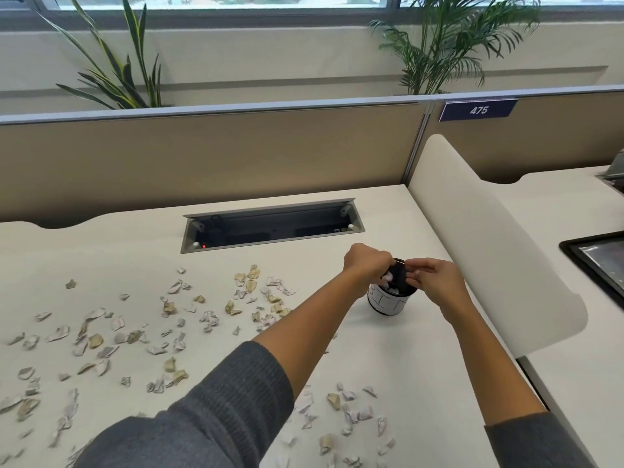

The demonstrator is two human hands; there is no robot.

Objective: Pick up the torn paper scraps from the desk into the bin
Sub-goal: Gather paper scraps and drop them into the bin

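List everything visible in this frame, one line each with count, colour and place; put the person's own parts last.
paper scraps: many, white and tan, scattered over the desk's left and near side
bin: one, small, white with black rim, on the desk, right of centre, paper inside
desk: one, cream
cable tray: one, grey, open, recessed at the desk's back
partition: tan, behind the desk
side divider: one, cream, right of the desk
number sign: one, dark blue, reads 475
plants: two, green, behind the partition
dark tray: one, neighbouring desk, far right
sleeves: two, grey
left hand: at the bin's rim
right hand: at the bin's rim
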